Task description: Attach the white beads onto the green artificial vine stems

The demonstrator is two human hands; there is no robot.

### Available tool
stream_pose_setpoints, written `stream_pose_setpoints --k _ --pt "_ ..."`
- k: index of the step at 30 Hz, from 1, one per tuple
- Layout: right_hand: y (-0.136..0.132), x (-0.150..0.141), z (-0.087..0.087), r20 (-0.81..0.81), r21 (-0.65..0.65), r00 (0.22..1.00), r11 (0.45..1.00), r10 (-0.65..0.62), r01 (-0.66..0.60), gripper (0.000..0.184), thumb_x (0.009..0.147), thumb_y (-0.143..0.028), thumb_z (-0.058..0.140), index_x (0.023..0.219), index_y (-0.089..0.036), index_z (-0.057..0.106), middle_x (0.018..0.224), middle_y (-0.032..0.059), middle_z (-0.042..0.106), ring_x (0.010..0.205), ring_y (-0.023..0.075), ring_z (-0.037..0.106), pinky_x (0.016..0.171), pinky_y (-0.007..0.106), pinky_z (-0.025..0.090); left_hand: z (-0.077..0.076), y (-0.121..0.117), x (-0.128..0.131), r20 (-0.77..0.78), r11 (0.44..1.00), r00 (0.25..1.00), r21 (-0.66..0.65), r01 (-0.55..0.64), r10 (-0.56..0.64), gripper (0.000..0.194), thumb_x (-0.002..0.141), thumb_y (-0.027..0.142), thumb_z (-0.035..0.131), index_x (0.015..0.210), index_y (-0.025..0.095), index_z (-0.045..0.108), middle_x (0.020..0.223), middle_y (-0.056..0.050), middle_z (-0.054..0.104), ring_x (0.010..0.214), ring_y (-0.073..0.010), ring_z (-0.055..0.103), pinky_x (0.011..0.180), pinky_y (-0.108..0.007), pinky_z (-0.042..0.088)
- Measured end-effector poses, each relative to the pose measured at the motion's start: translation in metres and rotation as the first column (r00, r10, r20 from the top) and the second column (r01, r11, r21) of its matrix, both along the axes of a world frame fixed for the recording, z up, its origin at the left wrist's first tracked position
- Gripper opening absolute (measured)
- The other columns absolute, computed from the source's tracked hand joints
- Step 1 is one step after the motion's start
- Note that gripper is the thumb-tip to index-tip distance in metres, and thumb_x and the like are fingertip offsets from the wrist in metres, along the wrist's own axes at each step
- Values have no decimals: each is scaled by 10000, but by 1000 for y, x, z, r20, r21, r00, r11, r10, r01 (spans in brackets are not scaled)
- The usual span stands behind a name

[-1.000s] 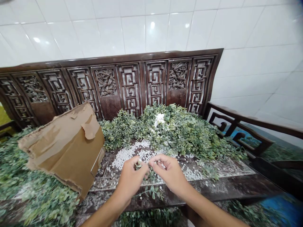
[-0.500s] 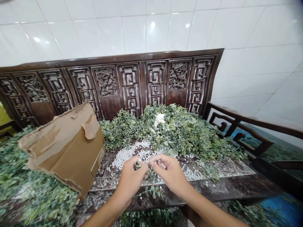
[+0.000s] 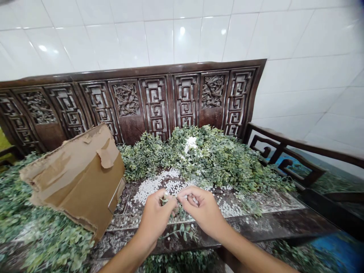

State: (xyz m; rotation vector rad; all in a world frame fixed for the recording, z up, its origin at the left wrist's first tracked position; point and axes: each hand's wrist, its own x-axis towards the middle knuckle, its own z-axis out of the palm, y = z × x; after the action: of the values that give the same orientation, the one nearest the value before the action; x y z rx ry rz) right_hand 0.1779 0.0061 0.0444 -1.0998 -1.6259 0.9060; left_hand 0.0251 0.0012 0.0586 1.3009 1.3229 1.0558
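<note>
Over the front of the bench seat, my left hand (image 3: pixel 156 214) is closed in a pinch on a green artificial leaf sprig (image 3: pixel 181 215), whose leaves show between and below the fingers. Thumb and forefinger of my right hand (image 3: pixel 203 210) are pressed together right beside the left fingertips; whatever they grip is too small to make out. Just below hangs a longer leafy stem (image 3: pixel 183 230) at the seat's edge; I cannot tell whether it joins the held sprig. Small white plastic pieces (image 3: pixel 146 189) lie scattered behind and around both hands.
A heap of artificial greenery (image 3: pixel 222 159) fills the back of the dark carved wooden bench (image 3: pixel 273 227), with a white clump (image 3: pixel 190 144) on it. Torn cardboard (image 3: pixel 82 185) stands tilted at left, beside more greenery (image 3: pixel 57 239). The bench's armrest (image 3: pixel 287 142) is at right.
The fingertips of both hands have come slightly closer together, with small finger movements. The view has shifted a little; the surrounding things stay put.
</note>
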Motion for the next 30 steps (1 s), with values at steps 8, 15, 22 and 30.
stream_pose_setpoints --k 8,15,22,30 --pt "-3 0 3 63 169 998 985 31 -41 157 820 -124 568 761 -186 700 760 11 664 550 105 436 540 229 362 -2 0 -2 45 1000 999 8 12 -12 146 696 279 591 586 187 561 570 16 612 561 -148 561 568 -241 432" --pt "-4 1 2 99 241 994 967 53 -75 175 864 -150 548 826 -194 713 799 33 693 646 141 561 583 248 405 3 -2 -4 19 998 998 34 56 -56 167 717 295 589 594 184 579 576 8 610 572 -155 567 584 -245 439" --pt "-2 2 5 31 83 998 995 60 -62 197 883 -270 564 837 -218 749 858 58 725 802 204 639 697 300 474 6 -1 -6 -22 995 996 62 84 -82 235 765 384 589 659 175 601 629 -14 630 619 -174 587 634 -272 452" --pt "4 0 1 -203 -254 979 967 -23 -30 274 802 -426 654 903 -184 733 778 32 671 634 146 527 558 251 399 6 6 -6 1 993 993 27 115 -115 263 762 401 603 912 191 551 697 20 604 688 -190 621 704 -309 466"
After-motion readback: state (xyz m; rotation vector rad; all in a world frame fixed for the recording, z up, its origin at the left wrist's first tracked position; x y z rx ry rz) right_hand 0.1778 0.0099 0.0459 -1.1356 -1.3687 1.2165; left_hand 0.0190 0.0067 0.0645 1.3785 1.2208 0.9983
